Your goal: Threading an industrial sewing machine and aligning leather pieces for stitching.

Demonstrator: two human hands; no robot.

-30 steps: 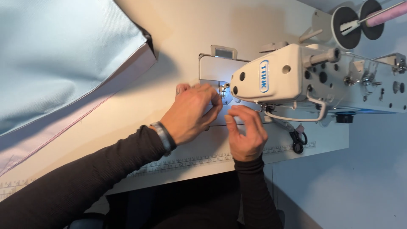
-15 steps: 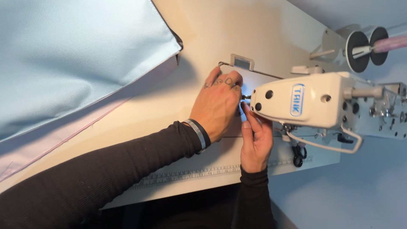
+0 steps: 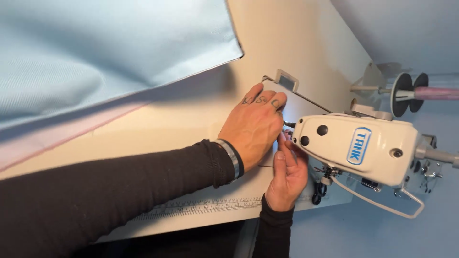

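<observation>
1. Light blue fabric (image 3: 110,52) fills the top-left corner, cut off by the top & left edges; a pale pink layer (image 3: 52,138) shows under its lower edge, w/ a thin seam line running along it.
2. Cream sewing table (image 3: 191,124) lies under everything; a printed ruler strip (image 3: 205,206) runs along its near edge, partly covered by the sleeve.
3. Black sleeve (image 3: 110,191) crosses from bottom-left; wristband (image 3: 230,156) sits at the cuff.
4. Left hand (image 3: 253,126) lies palm-down on the table, fingers curled toward the needle area at the machine's head end. Fingertips are hidden behind the machine, so can't tell if they pinch anything.
5. Right hand (image 3: 287,177) comes up from the bottom edge, just beside & touching the left hand; index & thumb point up into the same spot. Grip is hidden too, can't tell.
6. A thin dark thread (image 3: 266,166) shows between the two hands; its ends can't be made out.
7. Metal guide w/ a rod (image 3: 286,80) sits just beyond the left knuckles.
8. White sewing machine (image 3: 363,148) lies to the right; needle & presser foot mostly blocked by hands & housing.
9. Thread stand discs (image 3: 406,93) at far right, w/ pink spool (image 3: 440,93) cut off by the edge.
</observation>
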